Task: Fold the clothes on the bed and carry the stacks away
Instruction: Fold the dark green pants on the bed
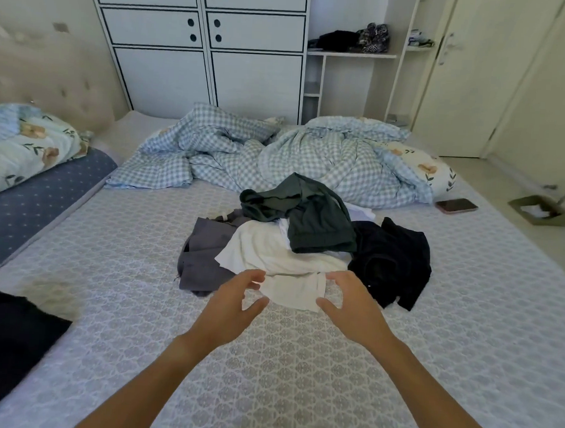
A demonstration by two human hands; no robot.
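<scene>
1. One heap of unfolded clothes lies near the middle of the bed [298, 378]. Five garments can be counted in it: a white garment [282, 263] at the near side, a dark green garment [313, 215] on top toward the far side, a grey garment [200, 252] on the left, a black garment [393, 255] on the right, and a second pale piece [361, 214] peeking out behind the green one.
2. One dark folded piece [9, 340] lies apart at the bed's near left edge.
3. One checked quilt [278, 151] is bunched along the far edge; one phone [456, 205] lies near the right edge.
4. Two hands reach in from the near edge.
5. The left hand [234, 301] is spread, fingers lightly bent, at the near left corner of the white garment; it has no grip on anything.
6. The right hand [351, 302] is likewise spread, fingertips at the white garment's near right corner, thumb apart from them; whether it touches the cloth cannot be told.
</scene>
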